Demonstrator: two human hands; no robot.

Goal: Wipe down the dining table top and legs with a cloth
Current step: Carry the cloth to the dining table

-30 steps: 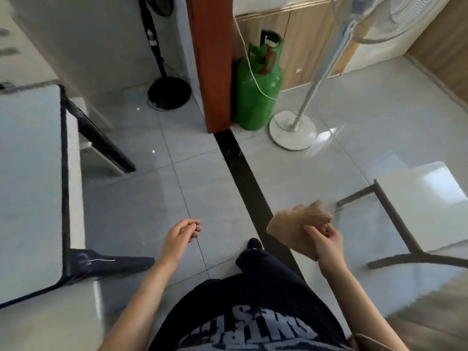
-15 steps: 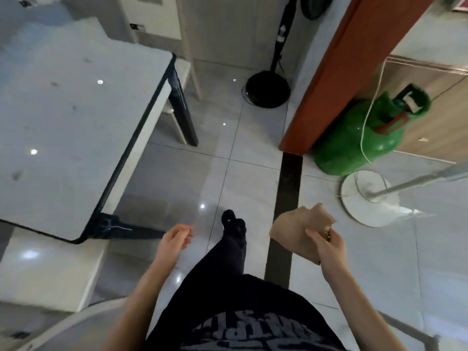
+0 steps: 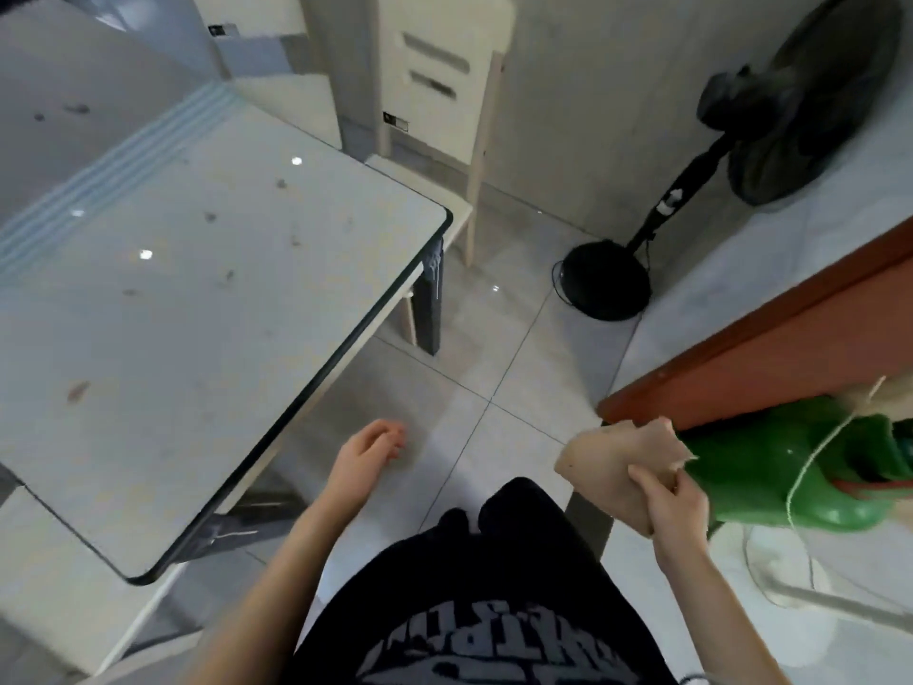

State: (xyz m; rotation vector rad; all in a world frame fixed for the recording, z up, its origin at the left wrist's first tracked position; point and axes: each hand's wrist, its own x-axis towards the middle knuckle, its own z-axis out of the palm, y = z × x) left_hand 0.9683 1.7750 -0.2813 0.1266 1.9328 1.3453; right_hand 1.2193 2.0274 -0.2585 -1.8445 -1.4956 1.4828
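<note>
Wiping looked unstarted: smudges [image 3: 78, 390] dotted the table top [image 3: 173, 338], legs [image 3: 427, 309] probably untouched. Right of the table top, the left hand [image 3: 363, 459] hung relaxed, empty; the right hand [image 3: 674, 506] gripped the cloth [image 3: 607, 462].

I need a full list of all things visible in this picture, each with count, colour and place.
dining table: one, white top with dark stains, left
table legs: two seen, dark, under its corners
chairs: two, cream, behind the table
standing fan: one, black, upper right
gas cylinder: one, green, right
door frame: one, red-brown, above the cylinder
cloth: one, tan, in the right hand
left hand: open, empty, beside the table
right hand: grips the cloth
</note>
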